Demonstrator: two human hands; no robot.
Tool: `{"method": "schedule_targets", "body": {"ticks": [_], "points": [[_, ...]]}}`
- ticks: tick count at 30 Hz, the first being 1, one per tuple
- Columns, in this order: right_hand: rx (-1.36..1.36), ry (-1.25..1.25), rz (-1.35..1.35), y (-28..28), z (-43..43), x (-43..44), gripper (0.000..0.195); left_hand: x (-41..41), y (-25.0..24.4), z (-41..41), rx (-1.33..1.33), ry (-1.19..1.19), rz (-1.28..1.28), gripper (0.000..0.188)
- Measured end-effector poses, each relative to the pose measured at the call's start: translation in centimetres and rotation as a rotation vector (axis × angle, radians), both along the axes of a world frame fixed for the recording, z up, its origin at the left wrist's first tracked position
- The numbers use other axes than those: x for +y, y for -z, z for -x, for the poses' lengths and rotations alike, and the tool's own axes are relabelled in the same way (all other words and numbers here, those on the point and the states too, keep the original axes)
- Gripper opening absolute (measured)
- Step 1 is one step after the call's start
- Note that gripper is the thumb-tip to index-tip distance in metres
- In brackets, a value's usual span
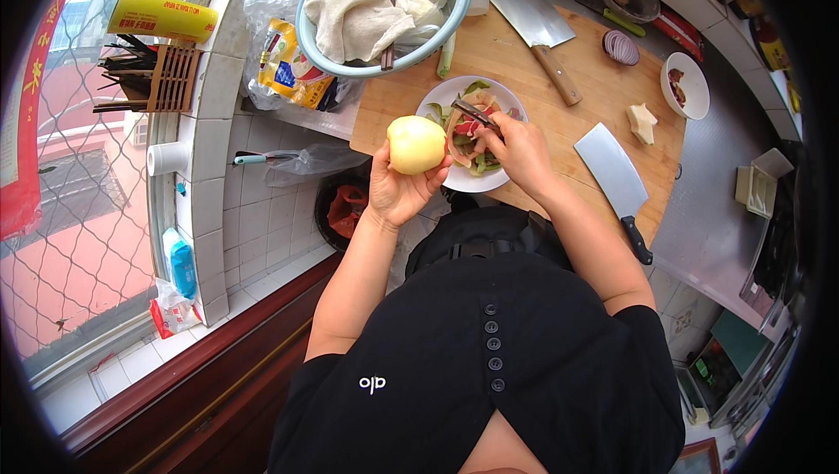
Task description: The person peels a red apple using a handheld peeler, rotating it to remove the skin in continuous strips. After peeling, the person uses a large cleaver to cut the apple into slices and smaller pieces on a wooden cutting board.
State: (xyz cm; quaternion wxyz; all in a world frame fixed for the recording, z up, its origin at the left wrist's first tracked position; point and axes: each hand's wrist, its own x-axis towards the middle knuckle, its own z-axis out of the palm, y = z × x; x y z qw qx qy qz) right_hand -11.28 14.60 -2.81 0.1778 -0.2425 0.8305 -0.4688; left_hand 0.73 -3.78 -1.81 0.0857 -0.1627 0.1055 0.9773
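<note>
A peeled, pale yellow apple [416,144] rests in my left hand [398,197], fingers curled around it from below. A bit of red shows at its right edge. My right hand [524,151] grips a metal peeler [473,112] over a white plate [486,184]. On that plate lie red apple peelings [467,128], green strips and other scraps. The wooden cutting board [472,41] is under the plate. Right of my right hand, a cleaver with a black handle [613,169] lies on the board's near right part.
A second cleaver with a wooden handle [547,54], a cut red onion [621,48], a pale cut piece of food [641,123] and a white bowl [701,97] are farther off. A blue colander [305,28] holds cloth and bagged items. Below left stands a lined bin [324,212].
</note>
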Motion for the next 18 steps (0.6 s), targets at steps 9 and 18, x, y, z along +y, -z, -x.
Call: {"method": "schedule_targets", "body": {"ticks": [9, 18], "points": [[0.117, 0.008, -0.013, -0.7, -0.7, 0.1, 0.014, 0.5, 0.4, -0.5, 0.054, -0.009, -0.049, 0.065], [-0.096, -0.178, 0.152, -4.2, -1.4, 0.1, 0.039, 0.6, 0.3, -0.8, 0.13, 0.027, -0.066, 0.07]]}}
